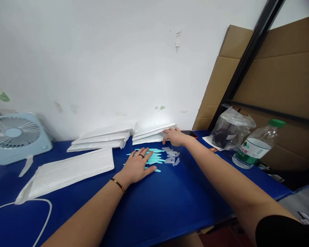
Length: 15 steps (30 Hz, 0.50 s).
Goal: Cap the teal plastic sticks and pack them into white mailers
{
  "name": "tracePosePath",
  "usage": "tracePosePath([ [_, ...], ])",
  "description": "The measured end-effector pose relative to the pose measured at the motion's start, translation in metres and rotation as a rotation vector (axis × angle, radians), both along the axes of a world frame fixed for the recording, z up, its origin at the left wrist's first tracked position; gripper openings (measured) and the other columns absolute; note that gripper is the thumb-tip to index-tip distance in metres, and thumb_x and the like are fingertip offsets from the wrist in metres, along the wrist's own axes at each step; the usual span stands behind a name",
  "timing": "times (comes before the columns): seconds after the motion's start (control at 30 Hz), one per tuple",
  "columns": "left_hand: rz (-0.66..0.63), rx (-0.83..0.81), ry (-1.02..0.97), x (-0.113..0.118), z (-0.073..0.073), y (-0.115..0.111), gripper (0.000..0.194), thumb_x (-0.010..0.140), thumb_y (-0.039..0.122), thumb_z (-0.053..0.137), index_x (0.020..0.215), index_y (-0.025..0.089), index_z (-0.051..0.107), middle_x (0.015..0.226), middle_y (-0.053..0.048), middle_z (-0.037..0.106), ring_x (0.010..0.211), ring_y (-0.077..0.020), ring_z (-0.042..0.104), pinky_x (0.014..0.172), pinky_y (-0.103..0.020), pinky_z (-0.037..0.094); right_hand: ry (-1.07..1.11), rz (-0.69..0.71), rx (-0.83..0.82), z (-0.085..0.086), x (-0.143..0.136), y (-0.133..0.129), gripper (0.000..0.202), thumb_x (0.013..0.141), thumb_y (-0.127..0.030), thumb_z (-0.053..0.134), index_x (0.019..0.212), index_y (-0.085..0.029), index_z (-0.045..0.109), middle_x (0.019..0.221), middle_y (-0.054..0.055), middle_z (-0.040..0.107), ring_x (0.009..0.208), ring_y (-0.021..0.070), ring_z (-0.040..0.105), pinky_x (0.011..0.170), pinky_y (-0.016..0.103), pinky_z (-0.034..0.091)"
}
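Note:
My left hand [139, 166] lies spread and palm down over several turquoise plastic sticks [156, 160] with narrow tapered ends, on the blue tabletop. Parts of the sticks are hidden under its fingers. Just right of them is a loose group of small clear plastic caps [171, 154]. My right hand [175, 136] reaches past the caps to a short stack of flat white packets against the wall. Its fingers and thumb are bent around the right end of a white packet [151, 131]; the exact grip is partly hidden.
Another stack of white packets [103, 135] and a single white packet [74, 169] lie left. A light blue fan [14, 137] and white cable [50, 209] are farther left. Right stand a bagged cup [229, 128] and a green-capped bottle [256, 147]. A phone [192, 134] lies behind my right wrist.

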State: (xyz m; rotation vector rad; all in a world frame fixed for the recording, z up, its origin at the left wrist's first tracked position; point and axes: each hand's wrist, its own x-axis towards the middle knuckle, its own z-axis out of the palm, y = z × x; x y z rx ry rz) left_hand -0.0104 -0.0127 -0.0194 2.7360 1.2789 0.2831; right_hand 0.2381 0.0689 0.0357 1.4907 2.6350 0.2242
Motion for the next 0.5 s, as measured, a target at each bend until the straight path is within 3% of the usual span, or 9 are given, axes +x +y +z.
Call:
tracePosePath([
  [0.23, -0.029, -0.05, -0.01, 0.002, 0.003, -0.005, 0.067, 0.082, 0.066, 0.029, 0.139, 0.029, 0.027, 0.146, -0.008, 0.026, 0.133, -0.0284, 0.019, 0.106, -0.048, 0.016, -0.059, -0.022, 0.116, 0.004, -0.003, 0.011, 0.059, 0.074, -0.009, 0.043, 0.128, -0.033, 0.047, 0.134, 0.01, 0.04, 0.11, 0.0321, 0.039, 0.084, 0.045, 0.029],
  [0.37, -0.046, -0.077, -0.002, 0.002, 0.009, -0.011, 0.066, 0.081, 0.066, 0.031, 0.137, 0.031, 0.03, 0.144, -0.007, 0.029, 0.131, -0.0295, 0.023, 0.103, -0.049, 0.021, -0.04, -0.038, 0.069, 0.01, -0.005, 0.012, 0.056, 0.074, -0.009, 0.043, 0.124, -0.032, 0.051, 0.13, 0.01, 0.044, 0.109, 0.0312, 0.041, 0.085, 0.044, 0.028],
  [0.5, -0.048, -0.064, 0.019, 0.003, 0.019, -0.02, 0.065, 0.079, 0.066, 0.038, 0.133, 0.03, 0.037, 0.138, -0.009, 0.038, 0.124, -0.0305, 0.032, 0.096, -0.045, 0.031, 0.061, -0.033, -0.01, 0.005, -0.001, -0.007, 0.044, 0.076, -0.011, 0.045, 0.112, -0.031, 0.061, 0.125, 0.007, 0.049, 0.109, 0.0284, 0.043, 0.086, 0.042, 0.026],
])
